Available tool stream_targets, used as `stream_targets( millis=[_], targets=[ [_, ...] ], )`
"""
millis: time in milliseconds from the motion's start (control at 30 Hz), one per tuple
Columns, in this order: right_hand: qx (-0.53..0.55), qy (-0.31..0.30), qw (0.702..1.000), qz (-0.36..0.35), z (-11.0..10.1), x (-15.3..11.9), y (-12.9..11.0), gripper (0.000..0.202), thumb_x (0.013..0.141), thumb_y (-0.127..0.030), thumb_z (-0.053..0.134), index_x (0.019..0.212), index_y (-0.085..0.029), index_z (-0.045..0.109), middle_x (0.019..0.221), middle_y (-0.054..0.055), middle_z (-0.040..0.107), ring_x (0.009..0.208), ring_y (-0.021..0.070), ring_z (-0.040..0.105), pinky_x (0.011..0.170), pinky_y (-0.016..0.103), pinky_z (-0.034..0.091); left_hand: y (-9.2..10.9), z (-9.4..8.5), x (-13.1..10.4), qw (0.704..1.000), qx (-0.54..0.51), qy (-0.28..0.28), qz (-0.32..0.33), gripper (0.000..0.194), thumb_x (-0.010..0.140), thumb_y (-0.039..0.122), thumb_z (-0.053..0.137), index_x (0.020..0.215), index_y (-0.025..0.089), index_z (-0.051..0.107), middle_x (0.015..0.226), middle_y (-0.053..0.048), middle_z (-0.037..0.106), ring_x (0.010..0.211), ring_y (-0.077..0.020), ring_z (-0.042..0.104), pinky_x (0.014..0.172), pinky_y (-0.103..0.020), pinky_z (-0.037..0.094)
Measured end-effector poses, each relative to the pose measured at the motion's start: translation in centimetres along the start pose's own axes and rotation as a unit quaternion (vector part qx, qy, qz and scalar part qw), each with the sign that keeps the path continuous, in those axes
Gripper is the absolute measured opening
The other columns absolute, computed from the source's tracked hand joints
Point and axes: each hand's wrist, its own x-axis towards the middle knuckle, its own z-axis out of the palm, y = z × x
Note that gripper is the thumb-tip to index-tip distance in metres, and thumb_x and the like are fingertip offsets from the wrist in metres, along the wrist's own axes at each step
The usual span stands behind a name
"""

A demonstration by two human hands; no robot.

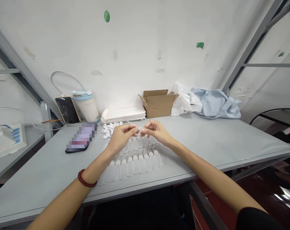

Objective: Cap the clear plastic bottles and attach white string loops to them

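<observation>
My left hand (125, 132) and my right hand (155, 130) meet over the middle of the desk, fingertips pinched on a small whitish translucent piece (140, 128) between them. The fingers cover most of it, so its shape is unclear. Below and nearer to me lies a row of several translucent bottles (135, 164) with thin white tubes at their tops. A second row of bottles (133, 144) lies behind it, partly hidden by my hands. Just left of my left hand sits a pile of small white caps (108, 129).
Along the back stand a phone (68, 110), a lidded cup (89, 107), stacked white sheets (124, 114), an open cardboard box (159, 104), a plastic bag (184, 100) and light blue cloth (214, 103). Another phone (82, 137) lies on the grey desk (207, 137).
</observation>
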Motion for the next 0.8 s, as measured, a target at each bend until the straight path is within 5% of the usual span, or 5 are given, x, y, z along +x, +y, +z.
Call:
stream_targets(
  millis=[200,800],
  targets=[
    [0.012,-0.018,1.0,-0.013,0.16,-0.17,0.18,0.033,0.069,-0.039,0.073,0.077,-0.018,0.048,0.068,0.002,0.069,0.066,0.0156,0.066,0.063,0.028,0.047,0.14,0.14,-0.06,1.0,0.012,-0.017,0.006,0.023,0.073,0.034,0.066,0.085,0.015,0.072,0.08,-0.004,0.07,0.067,-0.0148,0.062,0.069,-0.031,0.054],
    [-0.034,-0.021,0.998,-0.05,0.32,-0.37,0.08,0.033,0.072,-0.033,0.07,0.097,-0.02,0.052,0.076,0.001,0.069,0.071,0.0157,0.065,0.068,0.03,0.05,0.43,0.21,-0.3,0.992,0.113,-0.016,0.056,0.024,0.078,0.04,0.061,0.08,0.019,0.072,0.087,-0.003,0.071,0.068,-0.0155,0.061,0.061,-0.025,0.048]
  ],
)
